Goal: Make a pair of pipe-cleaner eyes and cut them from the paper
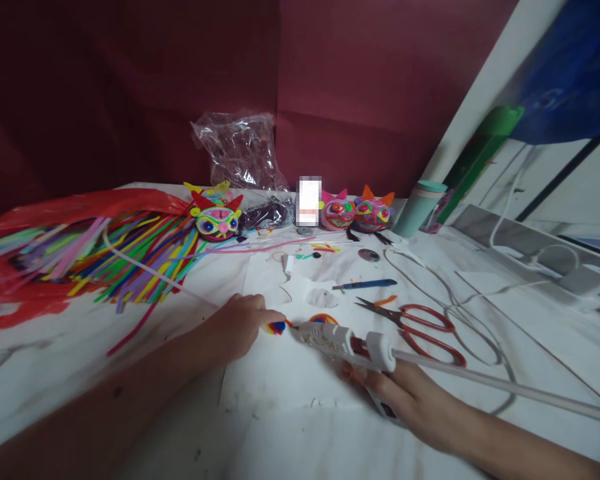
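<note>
My right hand (395, 387) is wrapped round a white hot glue gun (330, 339), its nozzle pointing left and a long glue stick (480, 380) trailing out the back. Just ahead of the nozzle, my left hand (243, 323) is closed, thumb and index finger at a small blue, yellow and red pipe cleaner piece (277, 327) with an orange end near the nozzle tip. Its grip is partly hidden. Behind the gun, a rainbow-coloured pipe cleaner arc (324, 319) lies on the white paper sheet (260, 380), which has cut-out holes.
Red-handled scissors (430, 327) and a blue craft knife (365, 285) lie to the right, near a looping cable (445, 293). Pipe cleaners (130, 260) fill a red bag (10, 307) at left. Several decorated animal heads (219, 220) and a teal cylinder (420, 208) line the back.
</note>
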`<state>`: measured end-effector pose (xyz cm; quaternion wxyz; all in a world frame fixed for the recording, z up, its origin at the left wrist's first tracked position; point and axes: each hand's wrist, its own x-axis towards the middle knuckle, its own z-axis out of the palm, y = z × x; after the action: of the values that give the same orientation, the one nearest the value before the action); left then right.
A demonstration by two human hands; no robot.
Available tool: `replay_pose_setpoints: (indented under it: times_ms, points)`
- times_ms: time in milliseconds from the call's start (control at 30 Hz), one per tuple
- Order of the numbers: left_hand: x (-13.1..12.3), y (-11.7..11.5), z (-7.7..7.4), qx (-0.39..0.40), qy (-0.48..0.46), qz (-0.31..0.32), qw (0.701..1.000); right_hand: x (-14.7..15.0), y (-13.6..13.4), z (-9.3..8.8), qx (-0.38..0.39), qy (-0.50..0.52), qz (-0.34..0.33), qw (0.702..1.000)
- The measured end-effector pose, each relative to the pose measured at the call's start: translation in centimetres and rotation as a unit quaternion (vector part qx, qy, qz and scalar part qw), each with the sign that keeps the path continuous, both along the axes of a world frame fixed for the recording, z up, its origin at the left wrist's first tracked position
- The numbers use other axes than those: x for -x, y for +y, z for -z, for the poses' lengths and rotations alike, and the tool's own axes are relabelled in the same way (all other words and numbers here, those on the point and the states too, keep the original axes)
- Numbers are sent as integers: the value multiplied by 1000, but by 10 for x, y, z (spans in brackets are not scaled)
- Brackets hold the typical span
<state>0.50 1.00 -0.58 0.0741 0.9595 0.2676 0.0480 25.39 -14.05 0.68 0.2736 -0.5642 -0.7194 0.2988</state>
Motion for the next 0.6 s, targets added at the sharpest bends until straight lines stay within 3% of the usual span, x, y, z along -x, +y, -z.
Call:
replay_pose_setpoints:
  times_ms: [233, 433, 600]
  points:
    - [1, 9, -4, 44, 21, -8, 999, -1, 0, 3, 29, 20, 21, 999]
    - [0, 17, -22, 157, 47, 13, 986, -1, -2, 5, 47, 16, 32, 998]
    - [-3, 11, -33, 170, 52, 4, 984, -2, -1, 7, 26, 28, 47, 998]
